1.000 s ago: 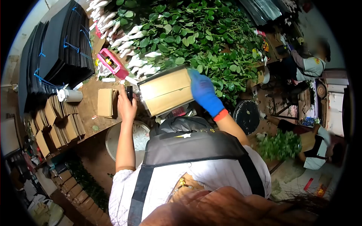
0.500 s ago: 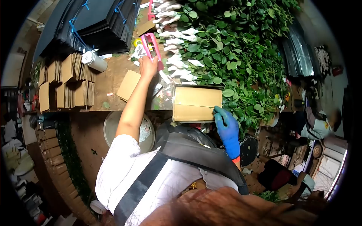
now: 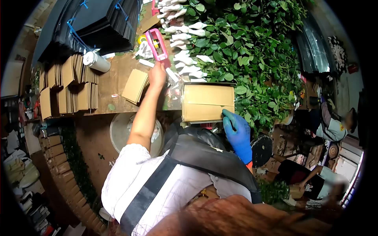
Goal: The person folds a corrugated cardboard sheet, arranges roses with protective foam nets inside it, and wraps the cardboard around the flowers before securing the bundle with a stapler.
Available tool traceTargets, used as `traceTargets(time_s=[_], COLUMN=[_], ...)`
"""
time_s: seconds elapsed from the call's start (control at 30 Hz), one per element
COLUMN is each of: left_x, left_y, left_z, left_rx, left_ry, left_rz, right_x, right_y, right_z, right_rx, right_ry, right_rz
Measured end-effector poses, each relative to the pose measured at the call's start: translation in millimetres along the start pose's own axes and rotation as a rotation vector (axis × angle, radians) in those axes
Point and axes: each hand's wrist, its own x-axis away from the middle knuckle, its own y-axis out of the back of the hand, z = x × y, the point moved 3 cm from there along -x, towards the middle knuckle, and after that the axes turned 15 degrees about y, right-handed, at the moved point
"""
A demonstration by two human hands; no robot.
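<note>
My bare left hand [image 3: 157,74] reaches over the table, its fingers drawn together at the near end of a pink tape dispenser [image 3: 148,39]. Whatever is between those fingertips is too small to make out. My right hand [image 3: 238,128], in a blue glove, grips the lower right corner of a brown cardboard package [image 3: 206,96] with a dark rim. The package lies at the table's front edge, against my dark apron [image 3: 193,153]. A small stack of cardboard pieces [image 3: 135,86] lies left of my left forearm.
Leafy green stems [image 3: 252,51] with white-wrapped heads [image 3: 185,59] cover the table's right side. At left stand folded cardboard stacks [image 3: 69,88], a white bottle [image 3: 96,61] and black sheets tied with blue string [image 3: 102,23]. A round bin [image 3: 122,133] sits below. People work at right.
My left hand has drawn back toward me, from the side of the tape dispenser to its near end. The gloved right hand keeps its hold on the package.
</note>
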Motion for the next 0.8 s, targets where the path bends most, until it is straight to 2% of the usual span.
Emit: traceTargets(time_s=[0.1,0.17,0.23,0.3,0.37,0.4,0.53,0.63,0.67,0.7,0.77,0.8], left_x=[11,50,108,152,174,179,180,173,163,146,91,61], left_y=[43,73,102,86,56,45,47,68,82,84,61,51], left_z=[-25,-46,-79,-84,-85,-84,-72,-46,-45,-35,-6,1], left_rx=[-0.273,-0.097,0.112,0.19,0.024,-0.147,-0.317,-0.334,-0.276,-0.087,0.363,0.341], left_ry=[-0.077,-0.289,-0.116,-0.281,-0.371,-0.363,-0.32,-0.399,-0.344,-0.244,-0.203,-0.202], left_rz=[0.089,0.123,0.426,0.533,0.523,0.436,0.373,0.494,0.633,0.755,0.426,0.165], right_x=[2,6,6,2,-3,-7,-9,-6,-6,-7,-18,-23], right_y=[11,12,11,6,-1,-2,1,1,0,-1,-8,-12], right_z=[2,-2,0,4,4,6,5,-4,-5,-4,-1,3], right_rx=[0.017,0.027,0.045,-0.023,-0.056,-0.054,-0.035,-0.043,-0.069,-0.098,-0.171,-0.21], right_ry=[-0.056,-0.036,-0.011,-0.029,0.045,0.068,0.01,0.021,0.015,0.013,0.018,0.017], right_rz=[-0.004,-0.006,-0.017,0.0,0.007,0.034,0.151,0.131,0.106,0.083,0.063,0.066])
